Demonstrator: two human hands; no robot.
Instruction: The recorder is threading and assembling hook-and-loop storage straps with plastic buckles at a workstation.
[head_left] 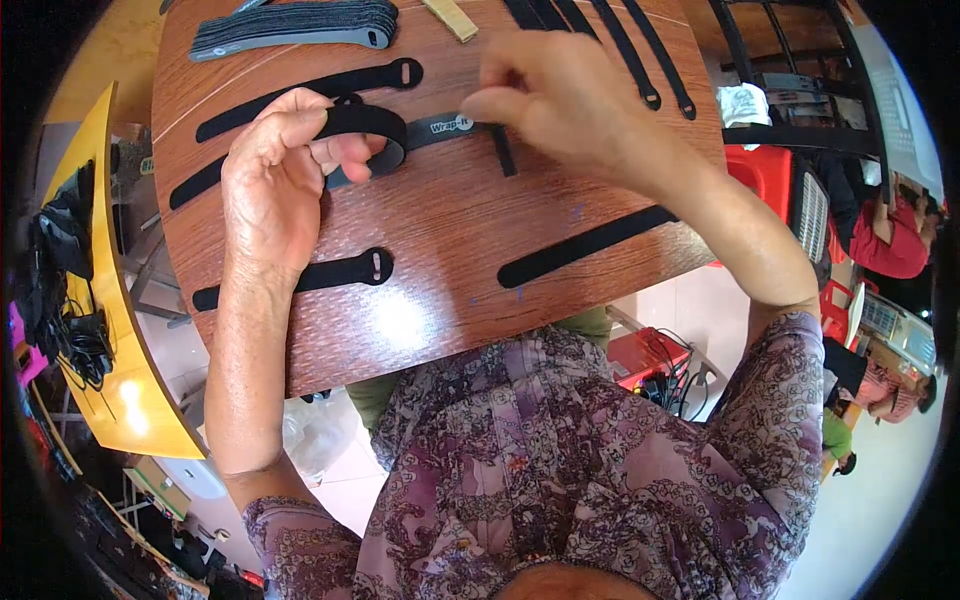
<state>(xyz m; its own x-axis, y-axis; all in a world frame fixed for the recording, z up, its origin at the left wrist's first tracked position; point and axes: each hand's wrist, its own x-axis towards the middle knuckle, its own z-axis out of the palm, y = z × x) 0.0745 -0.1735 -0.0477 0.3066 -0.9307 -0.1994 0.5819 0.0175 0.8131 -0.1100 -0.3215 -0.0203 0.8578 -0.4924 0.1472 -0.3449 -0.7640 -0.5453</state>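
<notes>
At the left edge of the frame, a yellow tabletop (133, 372) carries black cables (88, 345). Left of centre, the left hand (268, 190) holds a black-and-grey fabric strap (385, 123), curled into a loop, over a brown wood-grain table (425, 225). The strap's grey length runs to upper centre. There the right hand (550, 100) has thumb and fingers drawn close together at it; whether they pinch it cannot be told. Right of centre, a flat black strap (580, 247) lies near the table's edge.
</notes>
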